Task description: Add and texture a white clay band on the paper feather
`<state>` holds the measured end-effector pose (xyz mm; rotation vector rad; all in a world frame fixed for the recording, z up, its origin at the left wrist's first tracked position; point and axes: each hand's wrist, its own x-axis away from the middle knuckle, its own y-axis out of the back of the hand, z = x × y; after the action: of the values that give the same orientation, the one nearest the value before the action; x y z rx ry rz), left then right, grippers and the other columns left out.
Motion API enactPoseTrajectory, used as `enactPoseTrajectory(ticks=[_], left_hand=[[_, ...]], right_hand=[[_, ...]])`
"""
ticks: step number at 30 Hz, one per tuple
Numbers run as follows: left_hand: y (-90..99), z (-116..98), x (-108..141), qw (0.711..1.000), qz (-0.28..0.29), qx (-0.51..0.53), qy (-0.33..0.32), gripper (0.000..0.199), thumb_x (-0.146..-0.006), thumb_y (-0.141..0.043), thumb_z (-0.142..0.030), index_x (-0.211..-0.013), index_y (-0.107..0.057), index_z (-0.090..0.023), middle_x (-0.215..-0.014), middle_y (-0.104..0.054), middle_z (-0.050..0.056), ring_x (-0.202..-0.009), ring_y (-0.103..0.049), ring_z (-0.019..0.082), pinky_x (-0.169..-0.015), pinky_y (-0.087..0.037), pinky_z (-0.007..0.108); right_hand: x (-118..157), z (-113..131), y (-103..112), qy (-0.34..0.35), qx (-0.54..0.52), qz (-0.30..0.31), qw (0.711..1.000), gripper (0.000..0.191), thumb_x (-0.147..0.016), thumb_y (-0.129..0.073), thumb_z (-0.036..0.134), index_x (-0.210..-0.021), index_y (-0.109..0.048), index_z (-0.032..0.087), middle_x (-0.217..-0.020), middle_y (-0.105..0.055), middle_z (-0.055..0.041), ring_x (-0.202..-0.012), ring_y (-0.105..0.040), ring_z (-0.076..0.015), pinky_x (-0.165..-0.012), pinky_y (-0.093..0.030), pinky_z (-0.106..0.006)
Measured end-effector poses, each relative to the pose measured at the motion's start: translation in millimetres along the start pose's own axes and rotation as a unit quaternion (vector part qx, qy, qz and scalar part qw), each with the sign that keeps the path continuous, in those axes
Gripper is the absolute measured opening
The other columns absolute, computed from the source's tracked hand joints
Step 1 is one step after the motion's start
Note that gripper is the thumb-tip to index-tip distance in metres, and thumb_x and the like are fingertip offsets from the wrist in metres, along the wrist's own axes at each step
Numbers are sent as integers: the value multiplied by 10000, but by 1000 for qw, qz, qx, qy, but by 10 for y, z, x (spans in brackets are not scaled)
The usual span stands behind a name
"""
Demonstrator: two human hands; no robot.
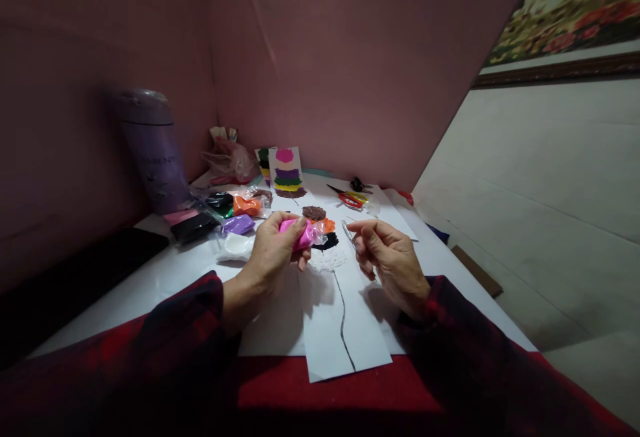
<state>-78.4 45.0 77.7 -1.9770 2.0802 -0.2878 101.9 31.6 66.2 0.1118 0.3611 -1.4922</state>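
Observation:
My left hand (273, 250) is closed round a bright pink packet of soft clay (301, 234) in clear plastic, its crumpled end pointing right. In my right hand (387, 257) a thin silvery tool (348, 232) is pinched between thumb and fingers, its tip pointing up and left. Between and below both hands lies a white paper strip (325, 330) with a wavy dark line. On its upper part are patches of brown (314, 213), orange, black (329, 242) and white (327, 260) textured clay. The pink packet hides part of the orange and black patches.
At the left are a purple bottle (155, 150) and bagged clay in black (194, 226), orange (247, 206), purple (237, 224) and white (237, 248). Behind stand two cards with coloured bands, the front one (287, 174) by the wall. Red-handled scissors (350, 200) lie at the back right.

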Motion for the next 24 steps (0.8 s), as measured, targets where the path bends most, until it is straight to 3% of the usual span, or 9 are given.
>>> enactPoseTrajectory(ticks=[4, 8, 15, 24], left_hand=[[4, 12, 3, 1000, 23, 0, 2, 86, -901, -559, -166, -848, -492, -167, -508, -538, -36, -368, -498, 99, -320, -372, 167], [13, 39, 16, 999, 48, -2, -1, 117, -876, -597, -224, -852, -496, -168, -521, -548, -31, -387, -500, 99, -324, -376, 167], [2, 60, 48, 994, 103, -22, -10, 255, -798, -684, -342, -840, -498, -172, -526, -536, -43, -391, -492, 98, -346, -371, 180], [-36, 36, 101, 988, 132, -65, -38, 204, -830, -639, -316, -857, -519, -153, -578, -565, -25, -430, -493, 86, -391, -385, 188]], right_hand=[[28, 1, -11, 11, 55, 13, 998, 488, -825, -635, 631, -931, -657, 156, -512, -461, 79, -363, -358, -47, -314, -255, -170], [60, -2, -40, 12, 82, 51, 995, 371, -864, -632, 533, -975, -603, 181, -544, -483, 76, -379, -340, -58, -333, -238, -184], [109, -12, -45, 122, 248, 64, 959, 179, -902, -587, 304, -955, -686, 165, -714, -572, -3, -530, -429, -97, -473, -351, -237], [113, -31, -72, 177, 281, 75, 940, 180, -841, -646, 248, -944, -722, 121, -558, -509, 45, -431, -358, -79, -408, -298, -223]])
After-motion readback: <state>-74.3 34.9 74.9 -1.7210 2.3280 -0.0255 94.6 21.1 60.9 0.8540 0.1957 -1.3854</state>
